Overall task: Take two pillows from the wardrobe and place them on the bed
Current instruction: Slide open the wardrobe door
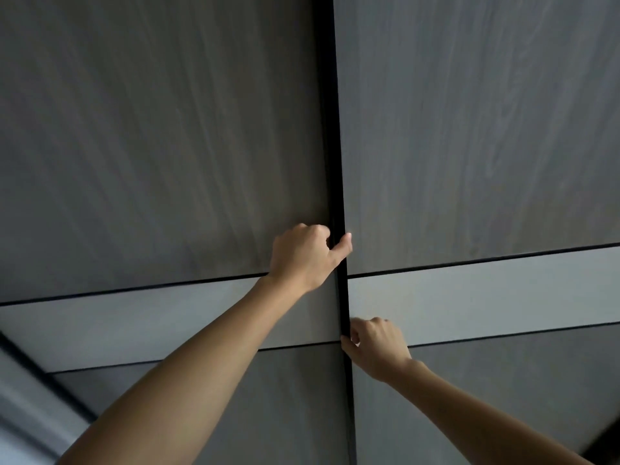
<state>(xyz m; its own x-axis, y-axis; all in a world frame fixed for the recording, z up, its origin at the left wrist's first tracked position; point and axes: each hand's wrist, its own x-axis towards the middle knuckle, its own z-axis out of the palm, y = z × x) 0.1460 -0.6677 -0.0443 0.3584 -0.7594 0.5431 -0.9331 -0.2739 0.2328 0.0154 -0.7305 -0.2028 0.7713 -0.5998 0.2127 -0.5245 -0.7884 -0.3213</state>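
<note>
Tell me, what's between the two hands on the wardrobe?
In the head view, the dark gap between the doors separates the left hand from the right hand.

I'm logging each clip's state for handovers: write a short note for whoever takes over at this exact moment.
Left hand: fingers curled into the dark central gap, on the edge of the left grey wood-grain wardrobe door.
Right hand: lower down, fingers hooked on the edge of the right grey wood-grain wardrobe door.
Both doors look shut or barely parted. No pillows or bed in view.
Done: hands placed on the doors.
Left: open the doors, take two pillows, put them on the bed.
</note>
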